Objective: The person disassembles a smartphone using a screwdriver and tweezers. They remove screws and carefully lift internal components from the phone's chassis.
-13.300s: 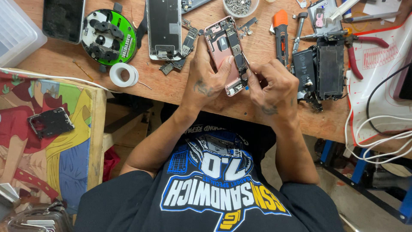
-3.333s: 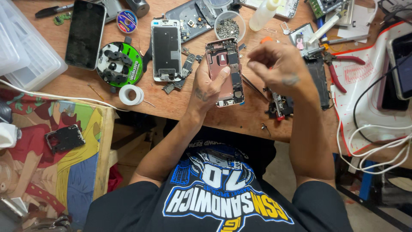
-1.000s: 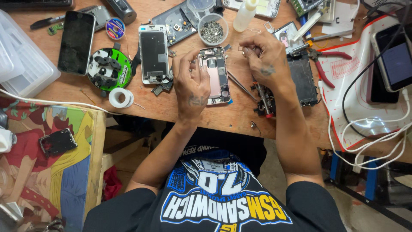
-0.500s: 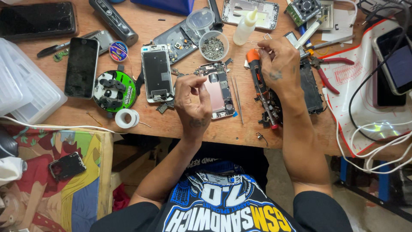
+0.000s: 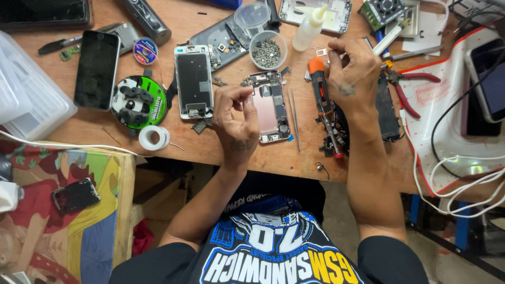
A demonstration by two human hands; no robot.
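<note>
STEP: mid-disassembly, judged | opened pink phone (image 5: 269,108) flat on tabletop (image 5: 221,150) | left hand (image 5: 236,118) steadying phone edge, fingers curled | right hand (image 5: 353,71) pinching something small, unclear what, beside orange screwdriver (image 5: 323,100) | NEXT: likely fine pinch work.

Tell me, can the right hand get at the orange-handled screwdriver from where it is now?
Probably yes. The right hand hovers just beside the orange-handled screwdriver, whose handle lies bare on the wooden bench. Nothing covers it; the tweezers and the opened phone lie on its far side.
</note>
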